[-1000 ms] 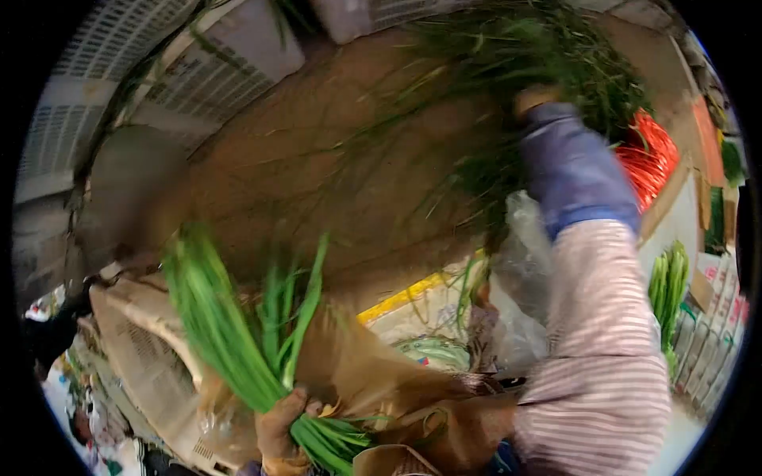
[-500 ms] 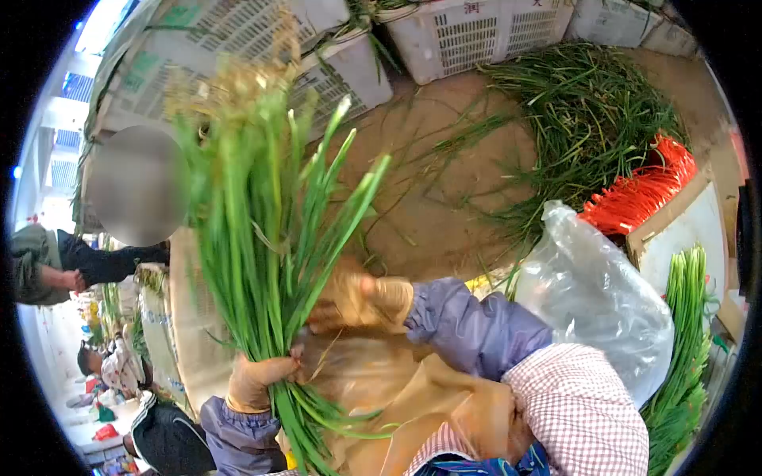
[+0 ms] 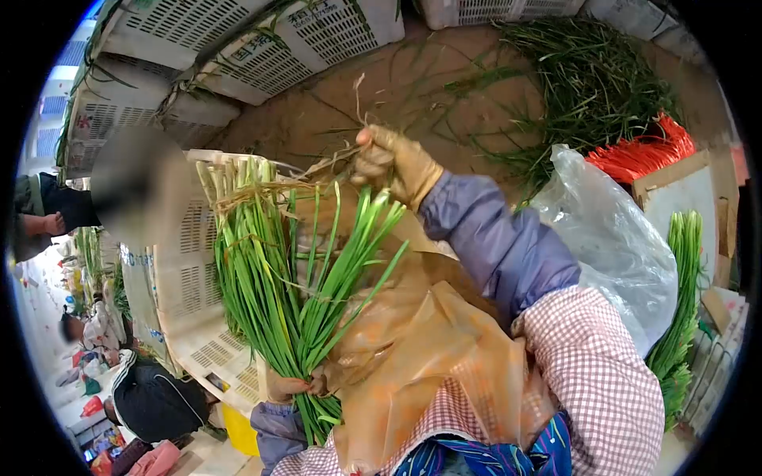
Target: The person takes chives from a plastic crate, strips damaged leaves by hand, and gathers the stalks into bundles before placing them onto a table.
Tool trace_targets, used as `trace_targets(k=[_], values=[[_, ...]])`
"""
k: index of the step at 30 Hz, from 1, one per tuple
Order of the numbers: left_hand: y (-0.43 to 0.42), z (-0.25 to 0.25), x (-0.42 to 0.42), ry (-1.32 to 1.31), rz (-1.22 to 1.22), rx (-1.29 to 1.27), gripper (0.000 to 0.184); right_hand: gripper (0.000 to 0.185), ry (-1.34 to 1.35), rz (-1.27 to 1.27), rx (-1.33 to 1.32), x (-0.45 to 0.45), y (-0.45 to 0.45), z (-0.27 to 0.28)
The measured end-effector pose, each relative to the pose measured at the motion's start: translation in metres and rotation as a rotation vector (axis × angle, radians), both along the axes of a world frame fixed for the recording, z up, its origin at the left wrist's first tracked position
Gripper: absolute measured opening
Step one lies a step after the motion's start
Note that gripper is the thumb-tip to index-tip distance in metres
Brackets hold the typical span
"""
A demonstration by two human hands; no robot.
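My left hand [image 3: 292,385] is closed round the leafy end of a bunch of green garlic chives [image 3: 274,278]. The pale cut ends point away from me, and some stalks fan out to the right. Above those ends, my gloved right hand [image 3: 397,165] pinches dry brown leaf strands [image 3: 332,165], which trail back to the top of the bunch. A translucent tan apron [image 3: 444,349] covers my lap beneath the chives.
White slatted crates [image 3: 302,47] line the far side, and another crate [image 3: 194,274] stands at left. At right are a heap of loose leaves [image 3: 603,79], red ties [image 3: 647,155], a clear plastic bag [image 3: 611,238] and more chives [image 3: 679,301]. People are at far left.
My right hand has moved up and away from me, drawing dry strands from the bunch. The chives and my left hand sit slightly lower and farther right in view.
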State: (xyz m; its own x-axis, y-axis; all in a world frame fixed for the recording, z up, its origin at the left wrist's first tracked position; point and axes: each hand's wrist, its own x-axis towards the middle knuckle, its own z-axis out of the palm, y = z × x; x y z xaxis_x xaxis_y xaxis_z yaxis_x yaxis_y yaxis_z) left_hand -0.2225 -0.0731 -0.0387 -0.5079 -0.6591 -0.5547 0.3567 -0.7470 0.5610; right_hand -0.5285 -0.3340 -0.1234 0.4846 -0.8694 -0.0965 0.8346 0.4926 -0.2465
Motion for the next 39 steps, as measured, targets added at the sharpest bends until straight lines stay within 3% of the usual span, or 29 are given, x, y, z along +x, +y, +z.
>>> trace_targets(k=[1, 2, 4, 7, 8, 10, 11, 12, 13, 14, 16, 17, 18, 21, 23, 24, 26, 27, 29, 31, 32, 33, 34, 36, 37, 38, 39], values=[[0.000, 0.002, -0.001, -0.058, 0.041, 0.020, 0.061, 0.019, 0.201, 0.067, -0.092, -0.027, -0.015, 0.013], [0.001, -0.001, 0.002, -0.059, 0.041, 0.022, 0.061, 0.015, 0.227, 0.064, -0.056, -0.027, -0.015, 0.016], [0.008, -0.016, 0.010, -0.022, 0.066, 0.157, 0.061, 0.009, 0.838, -0.125, -0.180, -0.074, -0.042, 0.031], [0.002, -0.013, -0.003, -0.025, 0.065, 0.049, 0.059, 0.021, 1.781, -0.439, -0.270, -0.183, -0.076, 0.021], [0.002, -0.012, -0.004, -0.015, 0.058, 0.040, 0.059, 0.030, 1.504, -0.513, 0.043, -0.202, -0.076, 0.016], [0.001, -0.015, -0.007, 0.011, 0.047, 0.032, 0.059, 0.056, 1.730, -0.215, -0.371, -0.177, -0.029, 0.001], [0.001, -0.016, -0.007, 0.020, 0.045, 0.024, 0.059, 0.075, 1.601, -0.077, -0.269, -0.181, -0.032, -0.002], [0.004, -0.017, -0.008, 0.032, 0.042, 0.023, 0.059, 0.070, 1.410, 0.045, -0.246, -0.158, -0.005, 0.017], [0.002, -0.019, -0.009, 0.037, 0.034, 0.020, 0.059, 0.069, 1.069, 0.340, -0.165, -0.125, 0.031, 0.019], [0.002, -0.020, -0.010, 0.043, 0.031, 0.015, 0.059, 0.066, 1.004, 0.322, -0.102, -0.122, 0.033, 0.014], [0.004, -0.020, -0.010, 0.050, 0.018, 0.020, 0.059, 0.059, 0.987, 0.593, -0.153, -0.077, 0.069, 0.000], [0.003, -0.022, -0.011, 0.057, 0.015, 0.015, 0.059, 0.058, 1.000, 0.590, -0.164, -0.077, 0.071, 0.001], [0.004, -0.021, -0.010, 0.063, 0.013, 0.020, 0.059, 0.061, 0.755, 0.592, 0.010, -0.068, 0.077, 0.004], [0.005, -0.022, -0.012, 0.073, 0.012, 0.013, 0.059, 0.051, 0.858, 0.528, -0.013, -0.055, 0.096, -0.017], [0.002, -0.024, -0.013, 0.088, 0.014, 0.010, 0.059, 0.031, 0.734, 0.627, 0.047, -0.058, 0.105, -0.020], [0.003, -0.026, -0.014, 0.099, 0.013, 0.011, 0.058, 0.031, 0.736, 0.625, 0.056, -0.061, 0.109, -0.018], [0.002, -0.029, -0.015, 0.111, 0.015, 0.004, 0.058, 0.018, 0.752, 0.484, 0.009, -0.064, 0.111, -0.010], [0.001, -0.029, -0.015, 0.116, 0.013, -0.001, 0.058, 0.013, 0.923, 0.338, -0.093, -0.072, 0.104, -0.017], [-0.001, -0.029, -0.013, 0.119, 0.017, -0.014, 0.058, 0.010, 0.981, 0.000, 0.108, -0.109, 0.081, -0.031], [0.001, -0.030, -0.010, 0.133, 0.020, -0.016, 0.058, 0.021, 1.560, -0.275, 0.070, -0.181, 0.057, -0.099], [0.002, -0.032, -0.010, 0.140, 0.020, -0.019, 0.058, 0.027, 1.781, -0.347, 0.343, -0.196, 0.055, -0.095], [0.000, -0.032, -0.009, 0.136, 0.018, -0.020, 0.058, 0.027, 1.785, -0.351, 0.348, -0.195, 0.060, -0.101], [0.000, -0.033, -0.008, 0.144, 0.022, -0.018, 0.058, 0.033, 2.234, -0.508, 0.070, -0.183, 0.067, -0.098], [0.000, -0.034, -0.009, 0.154, 0.024, -0.012, 0.058, 0.044, 2.043, -0.464, -0.230, -0.149, 0.087, -0.069], [-0.001, -0.036, -0.011, 0.161, 0.019, -0.014, 0.058, 0.045, 1.602, -0.252, -0.230, -0.128, 0.086, -0.061], [-0.001, -0.037, -0.011, 0.164, 0.019, -0.017, 0.058, 0.045, 1.159, 0.116, 0.179, -0.106, 0.082, -0.036], [-0.002, -0.038, -0.012, 0.165, 0.018, -0.019, 0.058, 0.042, 0.793, 0.223, 0.273, -0.082, 0.084, -0.029]])
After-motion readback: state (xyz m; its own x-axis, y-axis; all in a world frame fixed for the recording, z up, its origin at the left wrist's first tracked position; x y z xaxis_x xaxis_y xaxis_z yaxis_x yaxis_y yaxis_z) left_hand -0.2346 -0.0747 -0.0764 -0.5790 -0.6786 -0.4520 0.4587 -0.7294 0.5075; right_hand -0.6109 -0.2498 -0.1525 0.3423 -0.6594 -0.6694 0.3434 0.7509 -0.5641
